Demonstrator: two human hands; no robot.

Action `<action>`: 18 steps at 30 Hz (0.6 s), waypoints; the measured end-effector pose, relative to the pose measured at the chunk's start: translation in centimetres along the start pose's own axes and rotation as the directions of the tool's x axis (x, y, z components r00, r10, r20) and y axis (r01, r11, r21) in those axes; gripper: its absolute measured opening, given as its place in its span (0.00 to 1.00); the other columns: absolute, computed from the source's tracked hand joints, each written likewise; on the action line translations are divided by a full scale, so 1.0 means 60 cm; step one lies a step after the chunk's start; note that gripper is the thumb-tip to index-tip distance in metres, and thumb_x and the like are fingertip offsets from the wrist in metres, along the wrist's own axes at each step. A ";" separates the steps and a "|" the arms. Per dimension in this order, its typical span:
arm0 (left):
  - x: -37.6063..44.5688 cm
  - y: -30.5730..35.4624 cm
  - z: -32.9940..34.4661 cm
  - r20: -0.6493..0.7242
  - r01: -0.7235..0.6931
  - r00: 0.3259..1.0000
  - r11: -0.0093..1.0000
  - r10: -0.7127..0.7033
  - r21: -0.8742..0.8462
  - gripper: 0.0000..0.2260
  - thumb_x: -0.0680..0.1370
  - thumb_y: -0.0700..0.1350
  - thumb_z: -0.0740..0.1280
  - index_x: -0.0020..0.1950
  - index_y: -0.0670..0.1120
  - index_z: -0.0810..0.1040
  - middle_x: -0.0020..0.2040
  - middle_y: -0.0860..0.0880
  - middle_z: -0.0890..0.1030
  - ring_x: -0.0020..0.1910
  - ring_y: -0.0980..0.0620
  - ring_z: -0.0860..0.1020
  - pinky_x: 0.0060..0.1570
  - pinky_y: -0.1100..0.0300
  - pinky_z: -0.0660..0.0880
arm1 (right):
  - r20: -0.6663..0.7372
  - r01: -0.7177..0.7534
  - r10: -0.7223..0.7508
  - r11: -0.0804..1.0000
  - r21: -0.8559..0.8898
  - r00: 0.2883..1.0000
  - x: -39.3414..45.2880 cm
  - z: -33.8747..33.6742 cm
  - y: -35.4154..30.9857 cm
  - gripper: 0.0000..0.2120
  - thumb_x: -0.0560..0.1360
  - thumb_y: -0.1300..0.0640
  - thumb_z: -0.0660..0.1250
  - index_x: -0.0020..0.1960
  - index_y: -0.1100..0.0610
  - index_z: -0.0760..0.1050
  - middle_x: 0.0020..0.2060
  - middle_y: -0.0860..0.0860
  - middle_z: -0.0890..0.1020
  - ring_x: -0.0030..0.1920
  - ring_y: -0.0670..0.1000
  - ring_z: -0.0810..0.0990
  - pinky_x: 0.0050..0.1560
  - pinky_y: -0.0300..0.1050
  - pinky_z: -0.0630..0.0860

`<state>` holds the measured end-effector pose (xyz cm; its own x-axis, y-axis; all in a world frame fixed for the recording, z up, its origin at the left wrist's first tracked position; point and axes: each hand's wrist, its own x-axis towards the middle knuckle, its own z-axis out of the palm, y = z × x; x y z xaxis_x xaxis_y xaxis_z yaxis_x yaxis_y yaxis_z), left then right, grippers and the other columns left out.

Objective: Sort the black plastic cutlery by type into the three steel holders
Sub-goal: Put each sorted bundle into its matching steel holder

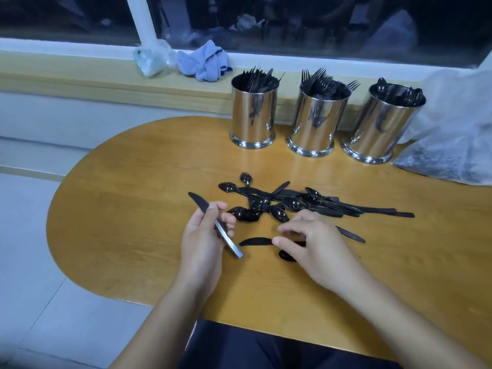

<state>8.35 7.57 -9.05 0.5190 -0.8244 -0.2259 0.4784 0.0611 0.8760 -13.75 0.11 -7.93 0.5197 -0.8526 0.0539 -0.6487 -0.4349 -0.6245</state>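
Note:
My left hand point(205, 235) grips a black plastic knife point(198, 202), blade pointing up and left. My right hand point(306, 242) pinches the handle of a second black knife point(254, 241) that lies flat on the wooden table point(127, 209); a spoon bowl point(286, 256) shows under the palm. A pile of black spoons and knives point(292, 201) lies just beyond both hands. Three steel holders stand at the back: the left holder point(253, 115) has knives, the middle holder point(318, 121) forks, the right holder point(383, 126) spoons.
A clear plastic bag point(452, 134) with more cutlery rests at the table's right end beside the right holder. On the window ledge lie a blue cloth point(203, 61) and a crumpled plastic wrapper point(151, 58). The table's rounded left edge drops to a tiled floor.

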 end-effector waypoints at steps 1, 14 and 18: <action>-0.007 -0.007 -0.002 -0.004 -0.015 1.000 0.999 0.016 0.044 0.10 0.90 0.45 0.63 0.58 0.42 0.82 0.41 0.43 0.80 0.39 0.49 0.76 0.46 0.52 0.72 | 0.014 0.006 -0.006 0.998 -0.059 1.000 -0.006 0.002 0.006 0.22 0.78 0.33 0.71 0.64 0.45 0.87 0.51 0.36 0.77 0.56 0.42 0.75 0.60 0.44 0.76; -0.034 -0.022 -0.016 0.114 -0.179 0.982 0.948 0.153 0.262 0.12 0.91 0.48 0.63 0.60 0.43 0.83 0.42 0.43 0.80 0.41 0.47 0.73 0.49 0.52 0.71 | -0.055 0.054 -0.070 0.964 -0.261 0.996 -0.035 -0.002 0.031 0.08 0.80 0.50 0.77 0.59 0.46 0.89 0.50 0.40 0.81 0.55 0.46 0.74 0.62 0.47 0.63; -0.032 -0.026 -0.011 0.080 -0.167 0.985 0.955 0.152 0.245 0.12 0.90 0.46 0.63 0.63 0.41 0.82 0.43 0.42 0.80 0.41 0.47 0.73 0.47 0.52 0.71 | -0.007 0.053 -0.057 0.966 -0.252 0.998 -0.035 -0.008 0.031 0.02 0.83 0.50 0.73 0.53 0.44 0.85 0.49 0.40 0.78 0.54 0.45 0.72 0.67 0.49 0.64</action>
<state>7.08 9.44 -10.26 0.5271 -0.8480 -0.0554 0.1964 0.0581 0.9788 -16.33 0.96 -8.80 0.5520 -0.8285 0.0947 -0.7392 -0.5387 -0.4043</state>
